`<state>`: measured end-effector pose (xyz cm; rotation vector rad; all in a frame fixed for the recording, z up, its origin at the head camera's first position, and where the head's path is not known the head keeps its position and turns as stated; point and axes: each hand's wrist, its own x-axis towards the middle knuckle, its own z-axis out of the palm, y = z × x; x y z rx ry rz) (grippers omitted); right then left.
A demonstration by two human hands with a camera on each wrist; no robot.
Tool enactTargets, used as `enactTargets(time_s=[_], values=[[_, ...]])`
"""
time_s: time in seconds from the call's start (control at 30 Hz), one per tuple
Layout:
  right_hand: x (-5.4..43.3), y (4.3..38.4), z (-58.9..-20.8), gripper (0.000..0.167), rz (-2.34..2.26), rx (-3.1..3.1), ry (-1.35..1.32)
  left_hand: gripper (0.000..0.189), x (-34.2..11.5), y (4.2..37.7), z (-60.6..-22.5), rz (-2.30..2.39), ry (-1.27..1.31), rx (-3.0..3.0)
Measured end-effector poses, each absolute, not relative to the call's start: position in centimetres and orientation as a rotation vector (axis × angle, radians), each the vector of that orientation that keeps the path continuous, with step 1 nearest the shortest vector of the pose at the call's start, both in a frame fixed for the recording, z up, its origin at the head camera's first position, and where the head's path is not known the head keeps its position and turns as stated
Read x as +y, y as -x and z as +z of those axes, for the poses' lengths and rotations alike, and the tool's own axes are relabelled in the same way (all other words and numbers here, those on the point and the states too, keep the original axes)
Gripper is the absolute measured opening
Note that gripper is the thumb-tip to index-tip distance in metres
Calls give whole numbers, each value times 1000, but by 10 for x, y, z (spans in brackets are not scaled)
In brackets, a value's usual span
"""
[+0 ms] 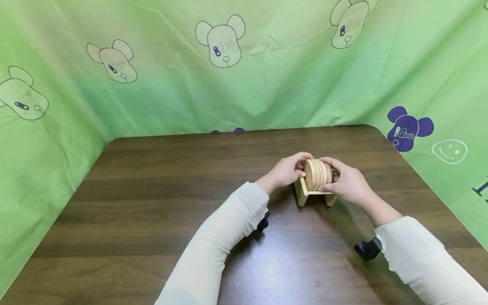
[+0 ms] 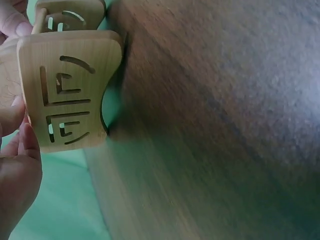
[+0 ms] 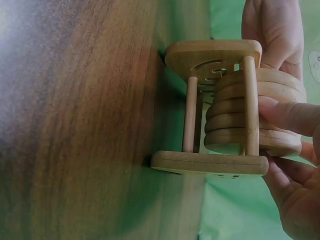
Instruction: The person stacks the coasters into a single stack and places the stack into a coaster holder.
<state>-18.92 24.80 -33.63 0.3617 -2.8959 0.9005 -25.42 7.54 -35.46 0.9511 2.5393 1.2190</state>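
Note:
Several round wooden discs, like coasters (image 1: 318,174), stand on edge side by side in a small wooden rack (image 1: 301,195). My left hand (image 1: 286,170) holds the left end of the row, its thumb and fingertips at the outer disc beside the rack's side panel (image 2: 75,95). From the other end my right hand (image 1: 351,183) grips the coasters, thumb in front and fingers over the top and far side. In the right wrist view the discs (image 3: 232,112) sit between two side panels joined by round dowels (image 3: 251,107), and the right thumb presses near the upper dowel.
The rack stands on a brown wood-grain table (image 1: 152,203), towards its far right part. A green printed cloth (image 1: 267,76) hangs behind and along both sides. Black wrist cameras (image 1: 367,249) sit under the pale sleeves, close above the tabletop.

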Motion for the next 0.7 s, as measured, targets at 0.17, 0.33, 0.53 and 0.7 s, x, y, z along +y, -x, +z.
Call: enactTargets(time_s=[0.17, 0.33, 0.53, 0.7], values=[[248, 189, -334, 72, 880, -2941, -358, 41, 78, 255, -354, 1161, -962, 2565], [248, 189, -334, 71, 917, -2967, -347, 39, 79, 254, -350, 1118, -944, 2590], [247, 190, -333, 71, 987, -2972, -340, 37, 78, 253, -349, 1117, -914, 2598], [250, 188, -333, 66, 1060, -2939, -310, 37, 77, 252, -352, 1154, -920, 2560]])
